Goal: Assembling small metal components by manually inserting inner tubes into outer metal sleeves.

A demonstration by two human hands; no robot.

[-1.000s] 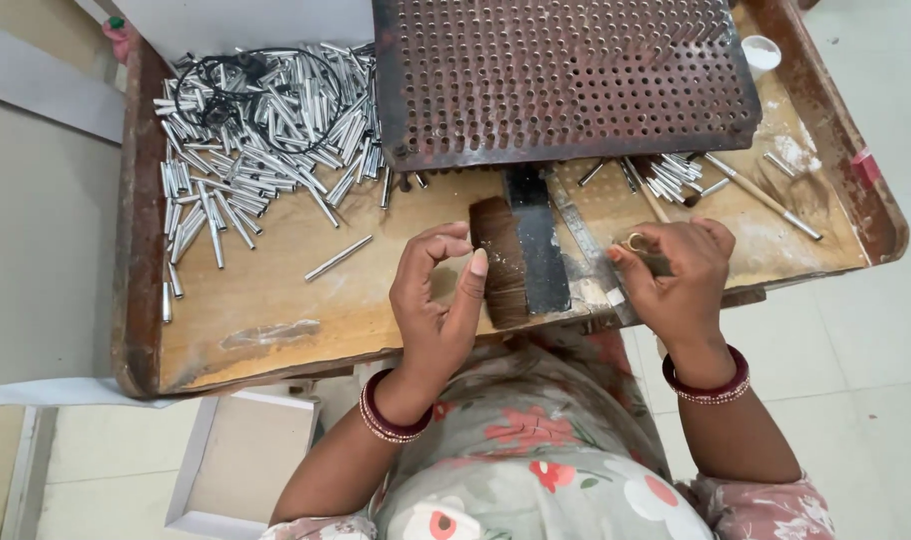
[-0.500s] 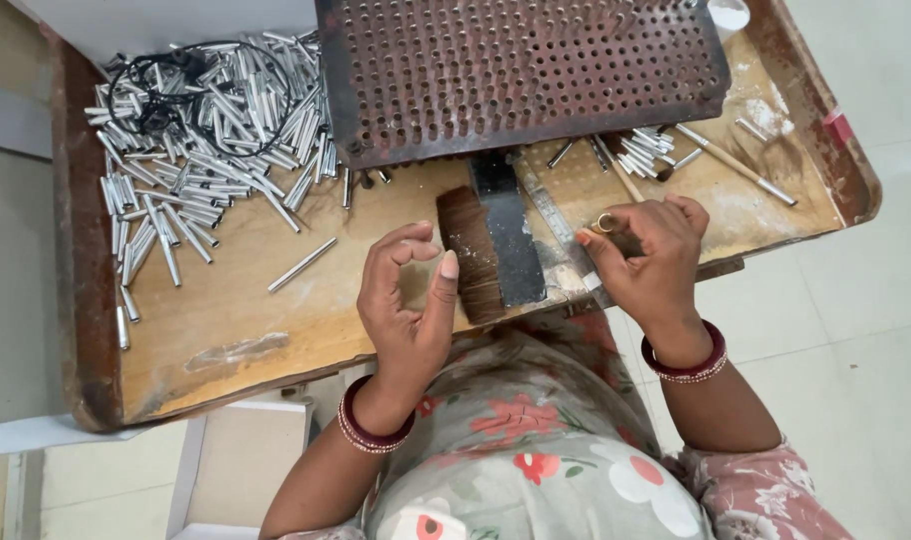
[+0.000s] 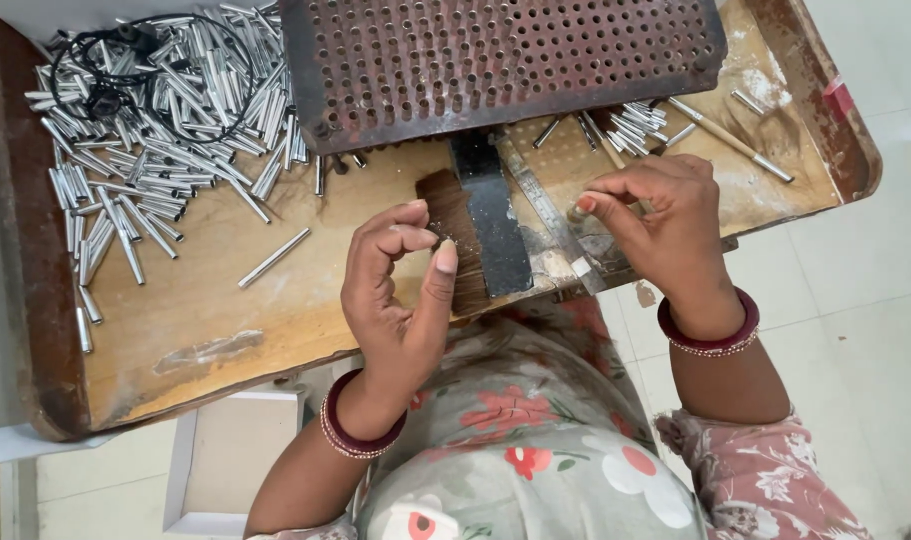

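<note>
My left hand (image 3: 396, 290) hovers over the wooden tray (image 3: 206, 330), fingers curled toward the thumb, pinching what looks like a thin tuft of bristles. It is right next to a flat bundle of brown bristles (image 3: 454, 212) lying against a black block (image 3: 491, 215). My right hand (image 3: 661, 225) is to the right of the block. Its thumb and fingers pinch a small metal tube (image 3: 579, 212), mostly hidden by the fingers, above a metal strip (image 3: 548, 210).
A rusty perforated metal plate (image 3: 506, 60) covers the tray's far middle. A heap of silver metal tubes (image 3: 166, 120) with a black cable (image 3: 106, 70) fills the far left; one tube (image 3: 276, 257) lies apart. More tubes (image 3: 636, 125) and thin brushes (image 3: 726, 138) lie far right. A white box (image 3: 226, 460) sits below.
The view has shifted slightly. My right hand has turned its fingers down over the small tube. My left hand stays by the bristle bundle with its fingers curled a little tighter.
</note>
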